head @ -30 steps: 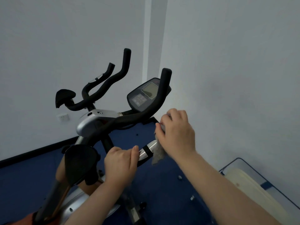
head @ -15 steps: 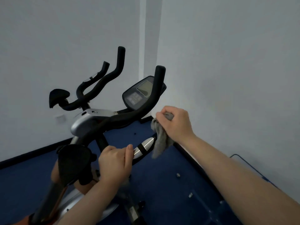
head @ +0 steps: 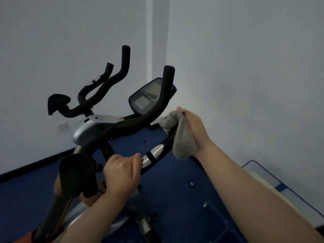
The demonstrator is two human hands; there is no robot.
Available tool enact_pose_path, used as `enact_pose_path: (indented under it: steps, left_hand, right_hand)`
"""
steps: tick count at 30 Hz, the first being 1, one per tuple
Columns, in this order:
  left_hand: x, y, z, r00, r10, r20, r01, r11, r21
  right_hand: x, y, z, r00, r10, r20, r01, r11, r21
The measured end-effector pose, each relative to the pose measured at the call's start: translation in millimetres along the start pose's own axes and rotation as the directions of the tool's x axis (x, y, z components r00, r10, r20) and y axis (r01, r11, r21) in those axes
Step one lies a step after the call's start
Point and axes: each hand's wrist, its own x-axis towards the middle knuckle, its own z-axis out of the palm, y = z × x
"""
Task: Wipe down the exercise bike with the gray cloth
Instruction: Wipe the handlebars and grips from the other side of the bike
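Fingers of the right hand (head: 193,130) clutch a crumpled, fuzzy gray cloth (head: 180,135) draped over the exercise bike's (head: 91,128) curved black handlebar (head: 168,141). Left hand (head: 121,174) curls around the same padded bar, beside its shiny metal sensor (head: 154,152).

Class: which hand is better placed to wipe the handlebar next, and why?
Right. The right hand already holds the gray cloth against the handlebar; the left hand only grips the bar, with no cloth.
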Motion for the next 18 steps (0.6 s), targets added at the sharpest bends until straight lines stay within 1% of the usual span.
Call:
enact_pose_path:
  steps: [1,2,3,4,5,6,7,8,11,12,13,14,15,16,17,18]
  left_hand:
    - [-0.8,-0.1,0.2,1.0,-0.005,0.001,0.005,1.0,-0.005]
    - [-0.6,-0.7,0.2,1.0,-0.005,-0.006,0.005,1.0,-0.006]
    - [0.4,-1.4,0.0,1.0,0.0,-0.013,0.0,1.0,-0.003]
    - [0.8,-2.0,0.1,1.0,0.003,-0.008,-0.003,1.0,-0.006]
    - [0.9,-1.7,0.0,1.0,0.004,0.003,-0.004,1.0,-0.014]
    - [0.4,-1.3,0.3,1.0,0.002,0.012,-0.002,1.0,-0.021]
    - [0.1,-1.4,0.4,1.0,0.001,0.011,-0.001,1.0,-0.021]
    - [0.0,-2.0,0.7,1.0,0.003,0.002,-0.003,1.0,-0.014]
    - [-0.2,-1.9,1.1,1.0,-0.005,-0.022,0.005,1.0,-0.003]
    - [-0.3,-1.3,1.1,1.0,-0.012,-0.018,0.012,1.0,-0.002]
    - [-0.7,-1.1,0.9,1.0,-0.021,-0.011,0.021,1.0,0.0]
    - [-1.0,-1.2,0.7,1.0,-0.026,-0.005,0.026,1.0,0.001]
    - [-1.1,-1.2,0.2,1.0,-0.026,-0.007,0.026,1.0,0.003]
    - [-1.2,-1.2,-0.4,1.0,-0.022,-0.013,0.022,1.0,0.003]
    - [-0.8,-1.0,-1.0,1.0,-0.018,-0.017,0.018,1.0,0.002]
    - [-0.6,-0.6,-1.5,1.0,-0.02,-0.015,0.02,1.0,-0.002]
  right_hand:
    - [-3.4,5.3,4.0,0.998,0.005,-0.057,0.0,0.995,0.096]
    - [-9.0,12.9,12.4,0.986,0.006,-0.166,0.023,0.985,0.173]
    - [-15.9,21.8,23.4,0.959,-0.004,-0.284,0.077,0.966,0.247]
    - [-22.2,30.8,34.9,0.913,-0.042,-0.405,0.147,0.961,0.233]
    - [-28.3,37.5,44.5,0.863,-0.122,-0.49,0.208,0.97,0.125]
    - [-31.6,41.3,49.8,0.825,-0.224,-0.519,0.247,0.969,-0.025]
    - [-30.8,39.6,49.9,0.805,-0.293,-0.515,0.258,0.956,-0.142]
    - [-26.5,31.9,45.6,0.82,-0.319,-0.476,0.245,0.946,-0.211]
    - [-13.8,12.1,20.7,0.912,-0.292,-0.287,0.184,0.919,-0.348]
    - [-13.7,12.4,17.6,0.92,-0.298,-0.253,0.183,0.9,-0.396]
    - [-16.4,15.3,19.3,0.91,-0.335,-0.246,0.198,0.87,-0.451]
    - [-21.3,20.9,22.6,0.877,-0.413,-0.244,0.233,0.811,-0.537]
    - [-26.5,26.1,25.7,0.825,-0.518,-0.225,0.261,0.703,-0.662]
    - [-29.0,28.9,25.7,0.764,-0.629,-0.146,0.284,0.53,-0.799]
    - [-27.6,28.5,20.8,0.705,-0.709,0.011,0.313,0.297,-0.902]
    - [-24.3,24.7,13.6,0.661,-0.722,0.205,0.348,0.053,-0.936]
